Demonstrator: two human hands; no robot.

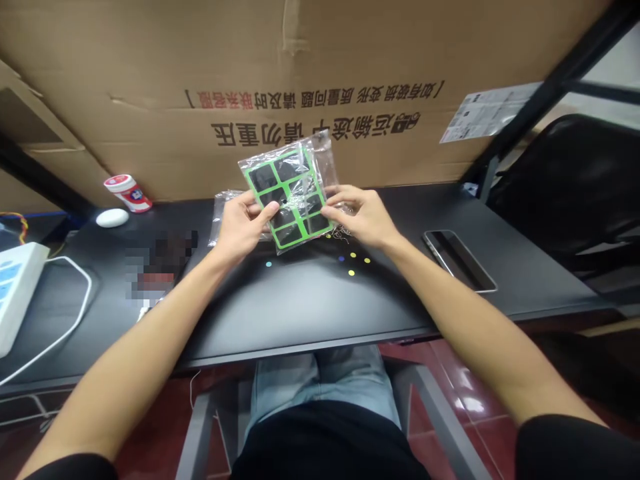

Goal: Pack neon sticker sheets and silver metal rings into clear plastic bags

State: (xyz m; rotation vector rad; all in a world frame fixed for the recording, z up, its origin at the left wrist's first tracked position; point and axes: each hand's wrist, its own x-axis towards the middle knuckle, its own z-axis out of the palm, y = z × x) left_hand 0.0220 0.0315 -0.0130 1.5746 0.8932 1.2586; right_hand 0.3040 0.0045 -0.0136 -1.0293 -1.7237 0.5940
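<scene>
Between my two hands, tilted above the black table [300, 313], is a clear plastic packet [295, 193] with a green frame and black squares inside. My left hand [243, 223] grips its left edge, thumb on the front and fingers behind. On the right side, my right hand [363, 213] pinches the wrapping between thumb and fingers. Another clear plastic bag [219, 217] lies partly hidden behind my left hand. Small yellow dots [353, 255], a blue dot [341, 259] and a light blue dot [269, 265] are scattered below the packet. A thin tangled string [341, 233] lies near my right hand.
A phone [460, 260] lies at the right. To the left are a red and white bottle [129, 193], a white oval object [112, 218], a blurred dark item [163, 267] and a power strip [20, 293] with a white cable. A cardboard sheet [150, 40] stands behind the table.
</scene>
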